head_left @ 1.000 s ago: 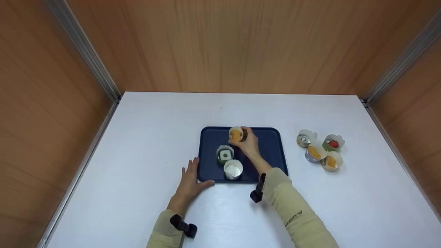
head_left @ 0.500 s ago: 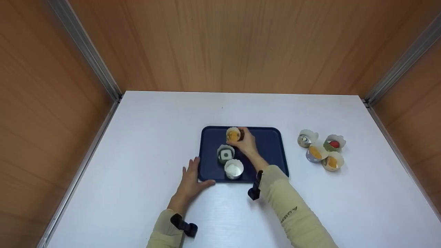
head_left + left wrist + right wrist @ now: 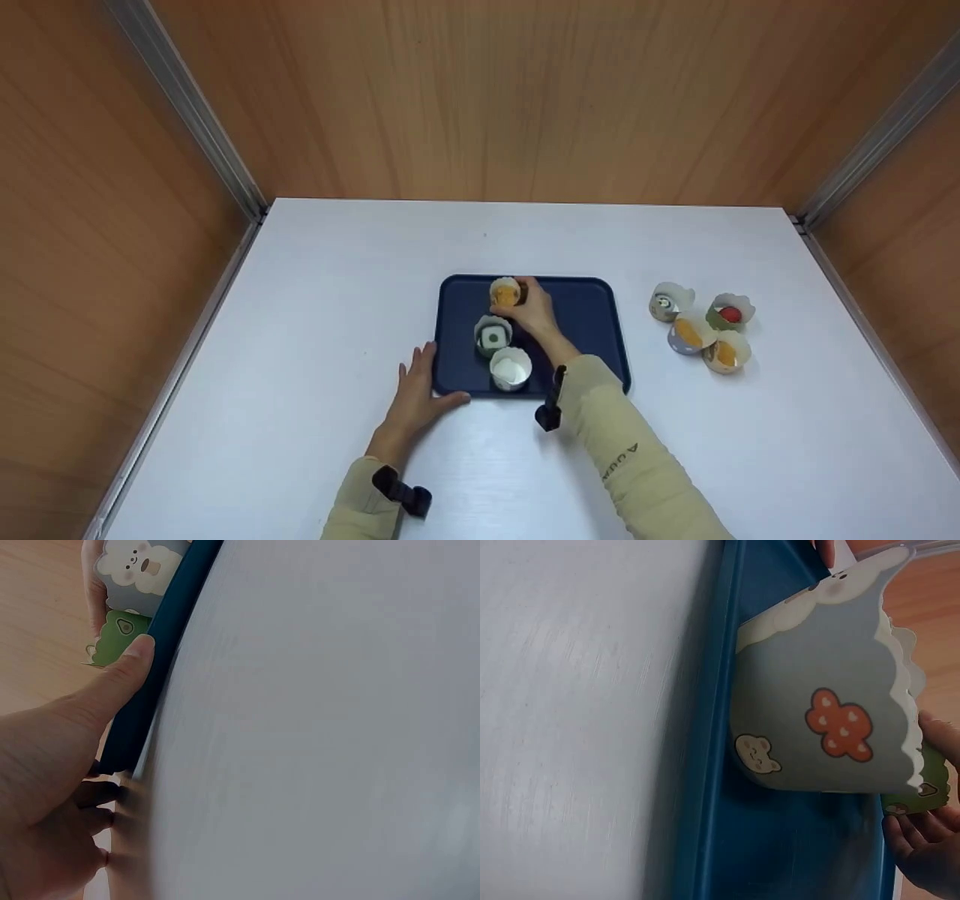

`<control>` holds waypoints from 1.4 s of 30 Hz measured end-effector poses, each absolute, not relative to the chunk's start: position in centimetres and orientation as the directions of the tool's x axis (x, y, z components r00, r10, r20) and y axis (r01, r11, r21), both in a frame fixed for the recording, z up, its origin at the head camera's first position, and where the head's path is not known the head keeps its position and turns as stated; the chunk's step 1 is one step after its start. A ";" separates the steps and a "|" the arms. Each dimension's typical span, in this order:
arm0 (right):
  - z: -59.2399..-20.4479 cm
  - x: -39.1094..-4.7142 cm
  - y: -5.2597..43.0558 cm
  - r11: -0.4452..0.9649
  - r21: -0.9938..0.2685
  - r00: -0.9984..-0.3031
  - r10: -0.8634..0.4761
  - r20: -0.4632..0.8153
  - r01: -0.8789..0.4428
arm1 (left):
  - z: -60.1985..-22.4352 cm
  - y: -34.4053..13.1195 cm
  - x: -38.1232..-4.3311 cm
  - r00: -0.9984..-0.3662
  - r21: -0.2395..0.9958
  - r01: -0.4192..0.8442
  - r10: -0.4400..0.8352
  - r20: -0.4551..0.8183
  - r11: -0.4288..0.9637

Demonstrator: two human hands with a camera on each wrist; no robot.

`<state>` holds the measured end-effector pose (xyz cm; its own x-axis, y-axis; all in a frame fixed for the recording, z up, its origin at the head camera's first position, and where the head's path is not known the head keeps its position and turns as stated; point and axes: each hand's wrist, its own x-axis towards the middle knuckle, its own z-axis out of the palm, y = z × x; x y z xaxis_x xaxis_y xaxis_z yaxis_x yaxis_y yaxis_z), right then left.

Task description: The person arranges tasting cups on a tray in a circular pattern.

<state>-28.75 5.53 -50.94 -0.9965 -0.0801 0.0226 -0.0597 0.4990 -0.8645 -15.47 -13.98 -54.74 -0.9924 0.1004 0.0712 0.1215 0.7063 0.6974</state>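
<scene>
My right hand [image 3: 534,309] grips a scalloped paper cake cup with something orange [image 3: 505,292] in it, at the back left of the dark blue tray [image 3: 577,322]. A green paper cup [image 3: 493,337] with a white, green-dotted piece inside stands just in front of it. Nearest the tray's front rim is a grey-blue paper cup [image 3: 832,705] printed with bears and a red shape; its inside looks white. My left hand [image 3: 412,401] rests at the tray's front left corner, thumb on the front rim, the other fingers along the left side. The held cup's base is hidden in the head view.
Right of the tray, several paper cups stand close together on the white table [image 3: 300,330]: one with a red piece [image 3: 729,313], two with orange pieces, and a pale one [image 3: 670,301]. Wooden panels [image 3: 480,97] enclose the table at the back and sides.
My right hand has moved slightly left with the cup, toward the tray's left side, and its forearm has shifted left too. My left hand has stayed at the tray corner.
</scene>
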 end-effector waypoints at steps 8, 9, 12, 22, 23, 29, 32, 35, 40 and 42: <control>-50.7 -28.6 5.0 0.507 -0.859 -0.995 -0.096 0.023 -0.069 | -54.8 -13.9 -15.5 -0.993 0.700 0.112 0.095 0.063 0.706; -50.7 -28.6 5.0 0.510 -0.858 -0.995 -0.096 0.023 -0.069 | -54.8 -13.9 -15.5 -0.994 0.700 0.108 0.093 0.060 0.706; -50.6 -28.5 4.8 0.514 -0.855 -0.995 -0.096 0.026 -0.072 | -54.9 -13.9 -15.4 -0.994 0.699 0.112 0.094 0.064 0.707; -50.6 -28.5 4.4 0.510 -0.856 -0.993 -0.110 0.029 -0.081 | -54.7 -13.9 -15.4 -0.995 0.703 0.097 0.091 0.045 0.704; -50.6 -28.5 4.4 0.510 -0.857 -0.994 -0.111 0.021 -0.075 | -54.7 -13.9 -15.5 -0.995 0.702 0.095 0.091 0.043 0.706; -50.5 -28.3 4.4 0.510 -0.858 -0.993 -0.119 -0.006 -0.056 | -54.5 -13.8 -15.5 -0.995 0.701 0.089 0.088 0.038 0.708; -50.4 -28.3 4.4 0.507 -0.860 -0.992 -0.125 -0.008 -0.057 | -54.5 -13.8 -15.5 -0.995 0.699 0.090 0.088 0.039 0.709; -50.4 -28.2 4.4 0.504 -0.862 -0.991 -0.135 -0.008 -0.062 | -54.5 -13.8 -15.5 -0.995 0.698 0.087 0.089 0.033 0.711; -50.3 -28.1 4.5 0.498 -0.866 -0.990 -0.136 -0.022 -0.049 | -54.5 -13.9 -15.5 -0.996 0.701 0.078 0.086 0.024 0.708; -50.2 -28.1 4.5 0.498 -0.866 -0.991 -0.129 -0.023 -0.045 | -54.5 -13.9 -15.5 -0.996 0.702 0.083 0.087 0.030 0.707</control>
<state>-28.10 4.53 -50.15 -0.9914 -0.1290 -0.0228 -0.0449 0.4982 -0.8659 -15.53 -13.88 -54.51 -0.9957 0.0872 0.0305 0.0834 0.7069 0.7023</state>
